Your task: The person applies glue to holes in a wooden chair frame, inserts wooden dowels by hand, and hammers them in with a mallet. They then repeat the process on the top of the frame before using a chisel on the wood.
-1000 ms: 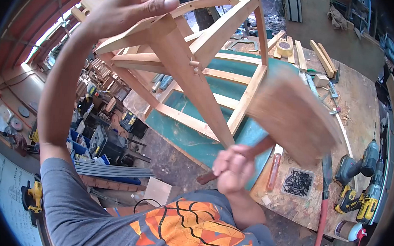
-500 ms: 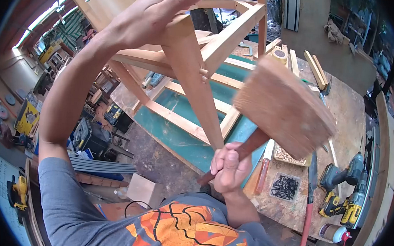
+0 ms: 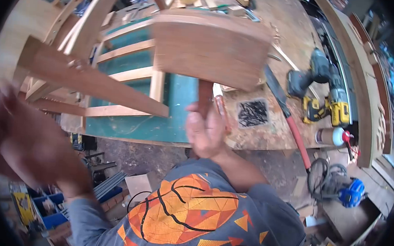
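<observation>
Workbench [image 3: 299, 34] w/ wooden frame [image 3: 95, 81] on its L side, over green mat [image 3: 182, 103], tapered leg angled down twd R. Wooden mallet [image 3: 211, 46] slightly blurred, head up in front of bench, R of frame. L hand [image 3: 35, 143] blurred, nr leg's thick end; can't tell finger spread or contact. R hand [image 3: 205, 130] fingers wrapped round mallet handle, just below head. Tub [image 3: 252, 112] of dk screws on bench, R of mallet handle.

Under soft, fairly bright light, the left grip [image 3: 33, 143] and mallet [image 3: 211, 48] blur while dark edges bend, fisheye-fashion.
</observation>
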The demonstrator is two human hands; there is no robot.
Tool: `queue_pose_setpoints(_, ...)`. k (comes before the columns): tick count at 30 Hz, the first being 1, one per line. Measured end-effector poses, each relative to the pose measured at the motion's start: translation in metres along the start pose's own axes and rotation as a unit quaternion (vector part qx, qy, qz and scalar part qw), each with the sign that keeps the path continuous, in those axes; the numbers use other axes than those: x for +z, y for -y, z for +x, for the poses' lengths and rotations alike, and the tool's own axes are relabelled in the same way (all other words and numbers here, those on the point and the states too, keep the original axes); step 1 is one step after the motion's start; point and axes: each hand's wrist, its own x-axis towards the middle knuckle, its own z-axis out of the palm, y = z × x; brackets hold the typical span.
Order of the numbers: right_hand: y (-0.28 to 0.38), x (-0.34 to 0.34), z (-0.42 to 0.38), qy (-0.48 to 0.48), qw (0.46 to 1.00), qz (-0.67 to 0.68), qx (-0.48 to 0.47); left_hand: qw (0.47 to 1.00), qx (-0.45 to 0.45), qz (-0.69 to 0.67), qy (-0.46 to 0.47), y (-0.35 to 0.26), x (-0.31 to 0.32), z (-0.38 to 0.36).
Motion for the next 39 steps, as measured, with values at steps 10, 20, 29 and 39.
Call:
queue_pose_setpoints(10, 0.050, -0.174, -0.092, -0.306, 0.945, -0.113, 0.013, 0.829, -0.219, 0.245, 0.454, 0.188, 0.252, -0.289)
queue_pose_setpoints(20, 0.031, -0.193, -0.094, -0.281, 0.954, -0.100, 0.036, 0.697, -0.269, 0.304, 0.591, 0.227, 0.278, -0.318)
queue_pose_setpoints(29, 0.031, -0.180, -0.053, -0.205, 0.971, -0.122, -0.024, 0.781, -0.261, 0.256, 0.507, 0.193, 0.275, -0.306)
queue_pose_setpoints(39, 0.043, -0.110, -0.021, -0.170, 0.983, -0.044, -0.060, 0.966, -0.137, -0.041, 0.215, -0.049, 0.095, -0.038)
